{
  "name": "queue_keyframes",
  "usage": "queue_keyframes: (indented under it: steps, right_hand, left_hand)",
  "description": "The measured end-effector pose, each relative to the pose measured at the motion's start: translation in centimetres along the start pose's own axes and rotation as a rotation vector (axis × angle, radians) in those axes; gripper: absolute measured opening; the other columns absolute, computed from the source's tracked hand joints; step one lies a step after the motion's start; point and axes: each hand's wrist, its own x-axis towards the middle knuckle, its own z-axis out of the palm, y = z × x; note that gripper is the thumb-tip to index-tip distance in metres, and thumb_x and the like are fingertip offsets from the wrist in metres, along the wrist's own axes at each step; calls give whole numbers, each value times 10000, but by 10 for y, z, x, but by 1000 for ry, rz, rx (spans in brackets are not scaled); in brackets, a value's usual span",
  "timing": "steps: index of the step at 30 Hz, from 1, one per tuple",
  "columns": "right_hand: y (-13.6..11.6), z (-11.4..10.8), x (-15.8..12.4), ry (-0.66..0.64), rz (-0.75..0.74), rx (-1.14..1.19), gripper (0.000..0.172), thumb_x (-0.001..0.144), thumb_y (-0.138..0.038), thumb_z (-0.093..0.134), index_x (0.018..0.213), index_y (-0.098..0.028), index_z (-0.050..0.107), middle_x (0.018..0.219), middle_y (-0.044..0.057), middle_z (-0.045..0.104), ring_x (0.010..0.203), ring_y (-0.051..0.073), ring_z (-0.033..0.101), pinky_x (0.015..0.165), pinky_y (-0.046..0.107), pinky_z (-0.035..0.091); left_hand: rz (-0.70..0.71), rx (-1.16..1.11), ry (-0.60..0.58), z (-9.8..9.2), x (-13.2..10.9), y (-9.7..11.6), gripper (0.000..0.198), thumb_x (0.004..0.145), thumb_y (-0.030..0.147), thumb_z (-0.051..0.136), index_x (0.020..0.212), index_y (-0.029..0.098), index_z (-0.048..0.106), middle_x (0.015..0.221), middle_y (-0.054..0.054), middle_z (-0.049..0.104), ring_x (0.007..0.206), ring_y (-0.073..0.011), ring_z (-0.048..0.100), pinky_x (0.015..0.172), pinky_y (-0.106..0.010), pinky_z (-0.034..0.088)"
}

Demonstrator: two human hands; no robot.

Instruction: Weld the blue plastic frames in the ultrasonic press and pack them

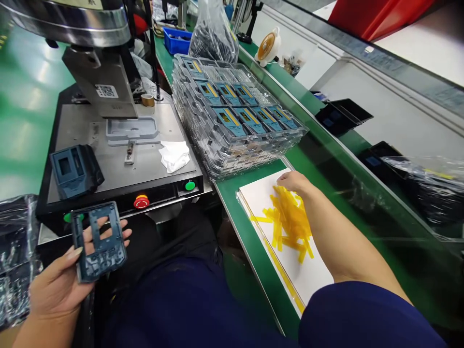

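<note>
My left hand (61,285) is at the lower left, holding up a dark blue plastic housing frame (98,241) with rectangular cut-outs. Its fingers show through the openings and the thumb lies on the near edge. My right hand (294,182) rests palm down at the top of a loose pile of amber-yellow tape strips (290,217). The pile lies on a white sheet (308,270), and a few strips are scattered apart from it. I cannot tell whether the right fingers pinch any strip.
A press with a steel head (99,72) stands left, above a steel plate holding a fixture, a blue housing (74,170) and a white cloth (174,155). A red stop button (141,201) sits at its front. Stacked clear trays of blue parts (235,113) stand on the green bench.
</note>
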Motion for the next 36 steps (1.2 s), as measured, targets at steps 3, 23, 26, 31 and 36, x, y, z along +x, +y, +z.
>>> queue_keyframes:
  steps: [3, 23, 26, 31, 36]
  right_hand:
    - [-10, -14, -11, -16, 27, 209, 70, 757, -210, 681, 725, -154, 655, 701, 53, 663, 593, 145, 615, 588, 276, 522]
    - [-220, 67, -139, -657, -451, 1294, 406, 533, -428, 886, 768, -173, 674, 631, 10, 670, 541, 110, 600, 480, 216, 494]
    - [-236, 81, -150, -718, -437, 1323, 404, 526, -417, 890, 765, -173, 674, 625, 5, 667, 548, 112, 610, 486, 210, 499]
    - [-251, 99, -161, -778, -417, 1343, 401, 527, -403, 889, 765, -172, 664, 616, 8, 667, 552, 116, 619, 497, 210, 505]
    - [-255, 112, -168, -692, -470, 1341, 382, 613, -427, 845, 811, -156, 663, 661, 22, 679, 587, 141, 646, 541, 251, 542]
  left_hand:
    - [-24, -91, -100, 2, 4, -12, 688, 660, 497, 649, 1310, 280, 587, 1317, -92, 631, 1237, -415, 544, 1029, -586, 456]
    - [-114, -371, -437, 27, 15, -49, 604, 888, 451, 534, 1406, 159, 426, 1310, -191, 603, 1175, -354, 604, 1065, -521, 370]
    - [-119, -400, -431, 25, 15, -52, 574, 912, 456, 506, 1395, 153, 441, 1310, -197, 600, 1170, -358, 606, 1045, -519, 383]
    - [-137, -446, -405, 24, 17, -56, 504, 919, 453, 517, 1329, 158, 511, 1179, -143, 675, 1107, -339, 644, 1001, -479, 423]
    - [-172, -479, -366, 28, 18, -54, 520, 937, 520, 453, 1309, 165, 530, 1093, -136, 693, 1032, -331, 674, 932, -477, 472]
